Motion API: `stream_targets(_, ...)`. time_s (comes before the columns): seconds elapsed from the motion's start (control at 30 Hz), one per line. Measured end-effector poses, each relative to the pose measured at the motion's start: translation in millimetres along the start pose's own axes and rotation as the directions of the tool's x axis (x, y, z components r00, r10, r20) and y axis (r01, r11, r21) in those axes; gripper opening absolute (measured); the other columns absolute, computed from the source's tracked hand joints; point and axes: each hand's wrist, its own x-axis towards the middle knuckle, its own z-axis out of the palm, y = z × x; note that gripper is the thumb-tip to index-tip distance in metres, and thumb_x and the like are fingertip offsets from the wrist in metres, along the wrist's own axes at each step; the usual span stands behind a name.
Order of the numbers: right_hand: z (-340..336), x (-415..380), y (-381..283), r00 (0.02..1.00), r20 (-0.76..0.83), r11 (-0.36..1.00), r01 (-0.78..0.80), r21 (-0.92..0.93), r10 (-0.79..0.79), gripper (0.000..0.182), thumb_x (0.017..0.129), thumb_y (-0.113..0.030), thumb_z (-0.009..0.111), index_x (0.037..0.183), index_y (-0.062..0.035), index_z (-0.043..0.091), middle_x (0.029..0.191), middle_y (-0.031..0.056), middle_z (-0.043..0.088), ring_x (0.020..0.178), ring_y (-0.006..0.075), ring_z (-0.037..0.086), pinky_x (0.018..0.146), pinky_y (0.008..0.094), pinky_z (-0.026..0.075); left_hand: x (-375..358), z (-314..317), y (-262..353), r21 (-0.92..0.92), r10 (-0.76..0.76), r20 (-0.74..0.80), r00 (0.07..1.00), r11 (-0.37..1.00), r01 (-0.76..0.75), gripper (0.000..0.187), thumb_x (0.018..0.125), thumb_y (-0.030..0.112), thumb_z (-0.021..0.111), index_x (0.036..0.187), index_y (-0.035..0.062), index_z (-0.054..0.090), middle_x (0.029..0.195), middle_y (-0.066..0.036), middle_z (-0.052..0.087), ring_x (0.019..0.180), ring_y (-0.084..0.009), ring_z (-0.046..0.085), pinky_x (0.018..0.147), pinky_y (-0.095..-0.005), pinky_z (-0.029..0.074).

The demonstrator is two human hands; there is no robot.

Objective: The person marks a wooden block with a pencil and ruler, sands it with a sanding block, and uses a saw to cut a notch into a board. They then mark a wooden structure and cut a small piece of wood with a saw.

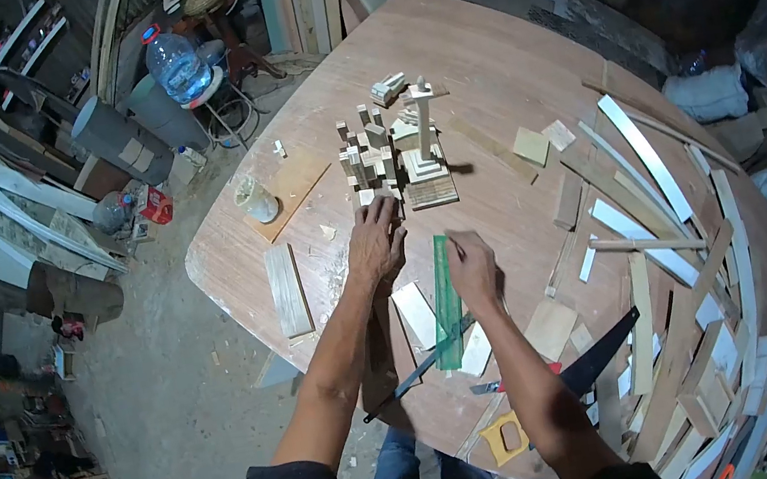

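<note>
My left hand (375,246) reaches to the near edge of a cluster of small upright wooden blocks (369,163); its fingertips are at a pale block there, and whether they grip it is hidden. Beside the cluster stands a wooden post model (425,136) on a stepped base. My right hand (473,270) is closed at the upper end of a green transparent ruler (446,320), which lies slanted on the table. Pale wood pieces (416,315) lie by the ruler, and a thin hacksaw-like blade (408,384) crosses its lower part.
A jar (255,200) stands on a thin board at the left, above a flat wood block (288,290). A handsaw (601,355) with a yellow handle lies near the right forearm. Many wood strips (643,155) are piled at the right. A water bottle (177,66) stands on a stool beyond the table.
</note>
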Motion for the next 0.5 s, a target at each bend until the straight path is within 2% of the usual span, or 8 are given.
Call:
stream_targets(0.03, 17.7, 19.8, 5.4, 0.999, -0.022, 0.999, 0.032, 0.007, -0.032, 0.022, 0.092, -0.008, 0.058, 0.107, 0.0013, 0.071, 0.104, 0.0218, 0.068, 0.093, 0.0377, 0.067, 0.081, 0.0418, 0.054, 0.9, -5.0, 2.7, 0.031, 0.013, 0.018, 1.000, 0.999, -0.014, 0.059, 0.090, 0.026, 0.064, 0.141, 0.0039, 0.044, 0.142, -0.016, 0.048, 0.117, -0.0417, 0.048, 0.099, -0.0460, 0.047)
stream_targets(0.17, 70.8, 75.9, 14.9, 0.998, 0.012, 0.997, 0.055, -0.059, -0.055, 0.022, 0.089, -0.010, 0.060, 0.104, 0.0018, 0.072, 0.102, 0.0225, 0.070, 0.093, 0.0374, 0.068, 0.086, 0.0418, 0.053, 3.5, -5.9, 3.3, 0.065, -0.037, 0.078, 0.996, 0.997, 0.032, 0.057, 0.090, 0.027, 0.063, 0.141, 0.0056, 0.047, 0.143, -0.011, 0.049, 0.117, -0.0390, 0.050, 0.092, -0.0461, 0.050)
stream_targets(0.23, 88.2, 88.5, 10.5, 0.985, 0.070, 0.984, -0.148, -0.100, 0.155, 0.024, 0.087, -0.015, 0.063, 0.104, -0.0015, 0.074, 0.103, 0.0226, 0.071, 0.095, 0.0382, 0.068, 0.086, 0.0434, 0.053, 2.7, -4.6, 0.0, 0.037, -0.046, 0.054, 0.997, 0.998, 0.044, 0.057, 0.091, 0.027, 0.062, 0.141, 0.0057, 0.047, 0.144, -0.010, 0.050, 0.118, -0.0388, 0.050, 0.091, -0.0459, 0.050)
stream_targets(0.33, 107.5, 97.7, 5.8, 0.977, 0.032, 0.971, -0.207, -0.119, 0.212, 0.027, 0.085, -0.021, 0.066, 0.104, -0.0045, 0.075, 0.104, 0.0235, 0.070, 0.098, 0.0388, 0.068, 0.087, 0.0442, 0.053, 0.4, 0.9, -6.0, -0.001, -0.061, 0.042, 0.997, 0.998, 0.061, 0.054, 0.092, 0.024, 0.061, 0.141, 0.0061, 0.048, 0.144, -0.010, 0.052, 0.120, -0.0380, 0.050, 0.089, -0.0449, 0.050)
stream_targets(0.37, 111.2, 100.6, 5.2, 0.951, 0.049, 0.932, -0.287, -0.221, 0.305, 0.026, 0.084, -0.022, 0.066, 0.100, -0.0055, 0.076, 0.100, 0.0231, 0.071, 0.095, 0.0395, 0.069, 0.085, 0.0447, 0.054, 0.4, 3.5, -9.0, 0.007, -0.044, 0.031, 0.999, 0.999, 0.044, 0.053, 0.092, 0.023, 0.060, 0.141, 0.0063, 0.049, 0.144, -0.009, 0.051, 0.120, -0.0375, 0.050, 0.089, -0.0448, 0.050)
stream_targets(0.43, 118.6, 102.9, 4.8, 0.950, 0.027, 0.919, -0.294, -0.262, 0.311, 0.025, 0.084, -0.026, 0.065, 0.094, -0.0056, 0.077, 0.095, 0.0224, 0.071, 0.090, 0.0404, 0.069, 0.081, 0.0466, 0.054, 1.1, 1.6, -11.3, 0.010, -0.030, 0.016, 0.999, 1.000, 0.029, 0.052, 0.092, 0.022, 0.060, 0.140, 0.0066, 0.050, 0.145, -0.009, 0.051, 0.121, -0.0370, 0.050, 0.089, -0.0446, 0.050)
stream_targets(0.47, 121.5, 104.4, 4.8, 0.947, 0.003, 0.906, -0.306, -0.291, 0.320, 0.026, 0.085, -0.029, 0.065, 0.089, -0.0056, 0.077, 0.090, 0.0218, 0.072, 0.085, 0.0413, 0.070, 0.077, 0.0485, 0.055, 1.0, 0.5, -11.7, -0.024, -0.031, 0.017, 0.999, 0.999, 0.031, 0.052, 0.090, 0.020, 0.061, 0.138, 0.0040, 0.051, 0.144, -0.011, 0.052, 0.117, -0.0376, 0.051, 0.092, -0.0441, 0.049)
stream_targets(0.5, 124.6, 107.0, 4.9, 0.948, 0.003, 0.905, -0.304, -0.299, 0.319, 0.026, 0.085, -0.029, 0.065, 0.089, -0.0056, 0.077, 0.090, 0.0218, 0.072, 0.085, 0.0413, 0.070, 0.077, 0.0485, 0.055, 0.4, -1.5, -11.5, -0.058, -0.033, 0.019, 0.999, 0.998, 0.034, 0.052, 0.088, 0.018, 0.061, 0.137, 0.0015, 0.052, 0.143, -0.014, 0.053, 0.113, -0.0381, 0.052, 0.096, -0.0436, 0.048)
